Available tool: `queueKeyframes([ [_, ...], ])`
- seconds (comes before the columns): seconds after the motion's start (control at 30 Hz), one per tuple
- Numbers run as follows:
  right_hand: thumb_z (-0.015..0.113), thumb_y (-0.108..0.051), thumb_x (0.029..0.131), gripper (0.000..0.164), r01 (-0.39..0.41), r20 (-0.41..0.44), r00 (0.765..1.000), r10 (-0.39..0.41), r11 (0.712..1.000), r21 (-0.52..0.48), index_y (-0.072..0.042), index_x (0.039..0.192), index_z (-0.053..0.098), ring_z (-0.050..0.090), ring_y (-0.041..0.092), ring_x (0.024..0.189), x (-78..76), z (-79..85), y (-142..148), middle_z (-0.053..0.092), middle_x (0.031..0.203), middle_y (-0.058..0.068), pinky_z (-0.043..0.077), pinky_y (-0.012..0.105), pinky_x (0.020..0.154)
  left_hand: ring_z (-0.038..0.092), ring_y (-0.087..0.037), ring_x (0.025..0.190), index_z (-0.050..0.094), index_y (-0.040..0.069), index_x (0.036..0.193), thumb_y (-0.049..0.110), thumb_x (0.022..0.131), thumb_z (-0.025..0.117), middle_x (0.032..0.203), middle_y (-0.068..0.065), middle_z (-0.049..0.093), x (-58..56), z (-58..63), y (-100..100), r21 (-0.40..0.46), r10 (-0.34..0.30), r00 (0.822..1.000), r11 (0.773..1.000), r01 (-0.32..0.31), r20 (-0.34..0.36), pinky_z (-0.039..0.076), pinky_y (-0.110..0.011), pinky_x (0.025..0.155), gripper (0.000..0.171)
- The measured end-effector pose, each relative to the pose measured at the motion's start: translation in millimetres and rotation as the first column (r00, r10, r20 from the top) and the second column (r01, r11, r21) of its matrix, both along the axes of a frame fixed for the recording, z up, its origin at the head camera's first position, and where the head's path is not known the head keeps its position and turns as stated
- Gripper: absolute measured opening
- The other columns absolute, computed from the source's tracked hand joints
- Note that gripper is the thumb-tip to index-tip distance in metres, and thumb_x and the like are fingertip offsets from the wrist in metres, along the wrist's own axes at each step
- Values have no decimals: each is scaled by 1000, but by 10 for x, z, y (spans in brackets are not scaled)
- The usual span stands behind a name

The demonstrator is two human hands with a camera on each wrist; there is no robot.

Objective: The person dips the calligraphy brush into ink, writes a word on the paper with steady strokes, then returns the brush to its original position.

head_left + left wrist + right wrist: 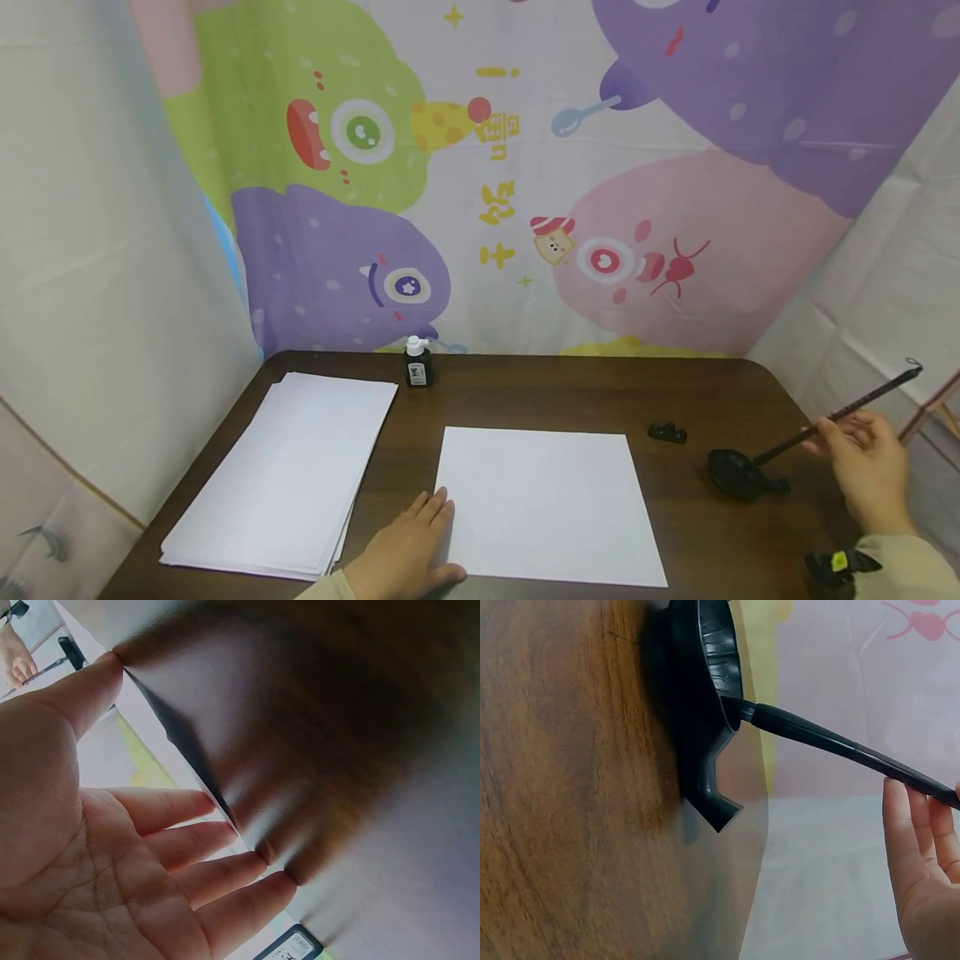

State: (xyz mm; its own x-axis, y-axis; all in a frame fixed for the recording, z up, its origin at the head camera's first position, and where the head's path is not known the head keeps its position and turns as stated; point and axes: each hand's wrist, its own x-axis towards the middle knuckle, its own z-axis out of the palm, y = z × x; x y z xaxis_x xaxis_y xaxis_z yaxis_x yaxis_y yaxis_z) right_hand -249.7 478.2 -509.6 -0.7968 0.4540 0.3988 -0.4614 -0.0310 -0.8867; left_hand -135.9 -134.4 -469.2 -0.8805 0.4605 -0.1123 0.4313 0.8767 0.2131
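Observation:
My right hand (870, 467) pinches a dark writing brush (840, 414) between thumb and fingers, at the right side of the table. The brush slants down to the left, and its bristle end is inside a black ink dish (705, 697) with a short spout-like handle. The bristles are mostly hidden by the dish's rim. My left hand (408, 546) rests with straight fingers at the left edge of a white sheet of paper (547, 508). In the left wrist view the fingertips (281, 881) and thumb tip touch down at the sheet's edge.
A stack of white paper (281, 475) lies on the left of the brown table (517, 396). A black ink bottle (417, 367) with a white cap stands behind it. A small black brush rest (667, 432) sits between sheet and dish. A cartoon curtain (517, 317) hangs behind.

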Motion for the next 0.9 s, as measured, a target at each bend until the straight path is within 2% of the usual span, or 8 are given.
queueKeyframes([
  [0.23, 75, 1, 81, 35, -7, -35, 999, 7, 1000, -22, -5, 110, 57, 72, 7, 69, -28, -19, 15, 72, 86, 0, 58, 23, 58, 42, -43, 138, 47, -1, 142, 55, 81, 70, 152, -19, 43, -1, 14, 9, -2, 9, 1000, 1000, -8, 19, 43, -58, 105, 86],
  [0.4, 63, 12, 86, 25, 27, 29, 999, -25, 999, -48, -7, 102, 56, 70, 6, 66, 145, 354, -290, 70, 79, -2, 58, 21, 55, 41, -43, 138, 47, -2, 142, 55, 81, 71, 152, -19, 43, 2, 10, 8, 0, 11, 1000, 1000, -11, 20, 42, -58, 106, 86],
  [0.53, 61, 12, 88, 22, 7, 8, 1000, -7, 999, -51, -6, 98, 57, 70, 4, 67, 256, 544, -457, 70, 77, -2, 58, 19, 56, 42, -43, 137, 47, -2, 141, 55, 81, 70, 151, -20, 43, 10, 6, 7, 1, 8, 1000, 1000, -8, 6, 43, -57, 106, 86],
  [0.63, 63, 10, 87, 21, -26, -18, 1000, 25, 998, -56, -6, 99, 58, 70, 5, 68, 234, 508, -425, 70, 79, -2, 58, 21, 57, 42, -44, 137, 48, -2, 141, 55, 81, 70, 151, -20, 43, 13, 9, 8, 2, 8, 1000, 1000, -8, 4, 43, -57, 106, 86],
  [0.67, 65, 8, 87, 22, -12, 10, 1000, 13, 1000, -28, -8, 100, 58, 70, 4, 68, 218, 487, -405, 70, 79, -4, 58, 21, 57, 42, -44, 137, 48, -2, 141, 55, 81, 70, 151, -20, 43, 13, 9, 8, 4, 9, 1000, 1000, -9, 5, 43, -57, 105, 86],
  [0.8, 70, 1, 87, 25, -51, 17, 999, 50, 998, 24, -8, 106, 57, 72, 6, 69, 65, 221, -215, 72, 85, -3, 58, 22, 58, 42, -44, 137, 47, -2, 142, 55, 81, 70, 152, -20, 43, 7, 12, 10, 1, 9, 1000, 1000, -9, 15, 43, -58, 106, 86],
  [0.9, 74, -5, 85, 31, -100, -8, 995, 100, 994, 44, -7, 110, 56, 73, 7, 72, -49, 5, -90, 73, 89, -1, 58, 24, 59, 42, -44, 138, 47, -2, 142, 55, 81, 70, 152, -20, 42, 1, 13, 12, -5, 6, 1000, 1000, -6, 19, 42, -57, 106, 86],
])
